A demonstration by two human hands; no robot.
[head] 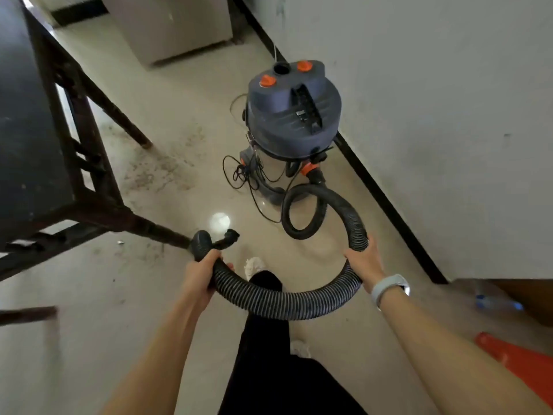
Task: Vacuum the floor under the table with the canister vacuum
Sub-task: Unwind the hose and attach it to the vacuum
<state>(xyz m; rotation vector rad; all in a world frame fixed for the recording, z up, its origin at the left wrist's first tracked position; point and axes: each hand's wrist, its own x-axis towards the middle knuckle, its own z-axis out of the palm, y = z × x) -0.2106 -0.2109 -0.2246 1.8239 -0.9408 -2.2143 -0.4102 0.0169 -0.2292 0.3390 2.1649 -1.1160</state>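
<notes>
One canister vacuum (291, 115) stands on the floor (179, 115), close to the white wall (449, 115). Its top is dark blue-grey with two orange knobs (267, 81) and one round black hole between them. A third orange part sits low on its side, where the hose (284, 301) plugs in. There is one hose, black and ribbed. It comes out of the vacuum, makes one loop on the floor, then bends up and across in front of the person. One thin black cord (242, 173) lies in a tangle beside the vacuum.

Two hands hold the hose. The left hand (200, 277) has its fingers wrapped around the hose near its free end, where one black nozzle piece (230, 236) sticks out. The right hand (363, 262) grips the hose farther along, with the fingers curled over it. One pale grey band (389, 290) is on the right wrist.

One dark table (27, 115) is on the left, with brown wooden legs (119, 115) slanting down. Brown dirt (158, 172) is spread on the floor near the legs. One bright spot of light shines on the floor near the nozzle.

Below are the person's black trousers (263, 339) and two white shoes (254, 265). One orange cone (517, 363) lies at the right. One pale cabinet (170, 25) stands at the far end.
</notes>
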